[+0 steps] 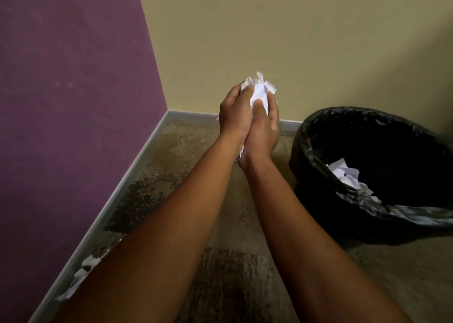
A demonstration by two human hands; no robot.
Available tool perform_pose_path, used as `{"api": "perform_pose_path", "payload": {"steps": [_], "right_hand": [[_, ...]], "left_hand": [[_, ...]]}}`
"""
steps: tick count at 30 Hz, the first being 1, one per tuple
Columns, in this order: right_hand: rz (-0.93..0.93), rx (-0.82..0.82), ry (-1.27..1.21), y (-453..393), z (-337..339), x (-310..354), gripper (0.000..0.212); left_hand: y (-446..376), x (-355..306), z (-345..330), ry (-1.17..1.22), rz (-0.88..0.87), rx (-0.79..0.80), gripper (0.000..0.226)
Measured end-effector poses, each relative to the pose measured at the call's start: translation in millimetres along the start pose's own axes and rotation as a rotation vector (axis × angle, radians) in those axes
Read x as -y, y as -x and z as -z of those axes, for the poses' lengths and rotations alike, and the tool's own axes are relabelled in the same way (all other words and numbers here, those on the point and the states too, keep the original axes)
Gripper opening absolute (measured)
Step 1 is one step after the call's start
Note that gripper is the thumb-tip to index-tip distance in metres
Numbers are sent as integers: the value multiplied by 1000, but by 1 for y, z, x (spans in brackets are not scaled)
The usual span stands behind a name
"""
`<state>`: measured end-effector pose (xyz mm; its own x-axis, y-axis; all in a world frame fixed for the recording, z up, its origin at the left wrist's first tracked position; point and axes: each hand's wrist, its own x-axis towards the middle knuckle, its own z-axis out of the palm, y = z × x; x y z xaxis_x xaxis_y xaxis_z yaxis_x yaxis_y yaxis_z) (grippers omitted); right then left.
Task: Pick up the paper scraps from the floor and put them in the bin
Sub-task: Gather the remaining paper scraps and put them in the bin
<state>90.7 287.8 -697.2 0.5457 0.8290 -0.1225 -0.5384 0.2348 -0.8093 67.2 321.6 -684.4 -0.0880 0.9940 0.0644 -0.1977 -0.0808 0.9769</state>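
Purple wall (73,89) meets beige wall (294,40) w/ grey skirting (117,183), speckled brown carpet (232,273).

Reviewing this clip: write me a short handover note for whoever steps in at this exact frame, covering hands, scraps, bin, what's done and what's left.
Hands: left hand and right hand are pressed together, both gripping one bundle of paper scraps, raised above the floor to the left of the bin.
Bin: black-lined bin stands on the right, with some scraps inside.
Done: part of the paper is binned; another load is gathered.
Left: carry the held bundle over the bin and drop it in, then collect the loose scraps lying along the skirting by the purple wall, partly hidden by the left arm.
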Motion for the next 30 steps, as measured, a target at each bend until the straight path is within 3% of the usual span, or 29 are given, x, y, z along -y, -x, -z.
{"api": "perform_pose_path", "payload": {"steps": [13,23,30], "right_hand": [[150,-203,-83,-28,41,91,33],[247,-411,22,-52,96,112,34],[257,-570,158,-58,108,111,54]], "left_hand": [[15,-23,-108,100,101,266,20],[40,-1,-164,36,260,414,32],[43,15,-164,-1,292,357,32]]}}
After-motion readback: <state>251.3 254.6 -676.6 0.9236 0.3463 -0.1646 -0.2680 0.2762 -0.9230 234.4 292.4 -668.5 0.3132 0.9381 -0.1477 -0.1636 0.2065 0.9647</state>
